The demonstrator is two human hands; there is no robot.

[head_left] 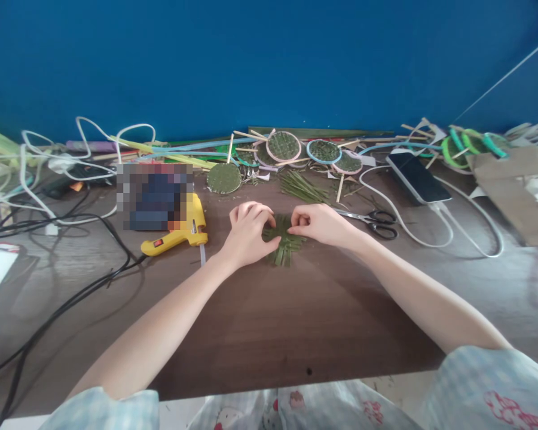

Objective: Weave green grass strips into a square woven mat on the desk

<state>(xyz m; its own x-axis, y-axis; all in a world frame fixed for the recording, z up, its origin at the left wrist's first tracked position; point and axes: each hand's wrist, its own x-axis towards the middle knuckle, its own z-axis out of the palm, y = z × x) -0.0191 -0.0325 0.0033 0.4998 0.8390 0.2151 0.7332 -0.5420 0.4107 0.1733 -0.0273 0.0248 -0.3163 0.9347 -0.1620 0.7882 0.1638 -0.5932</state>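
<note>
A small mat of woven green leaf strips [285,245] lies on the brown table [269,334]. My left hand [247,232] has its fingers curled and pinched on the mat's left edge. From the other side my right hand [319,224] pinches the mat's upper right edge with closed fingers. Loose strip ends stick out below both hands. A pile of loose green strips [301,186] lies just beyond the mat.
A yellow glue gun [179,233] lies left of my hands, with black cables [63,298] trailing off. Scissors [372,219] lie to the right, near a phone [418,177] on a white cable. Finished round woven fans [283,146] and sticks line the blue wall.
</note>
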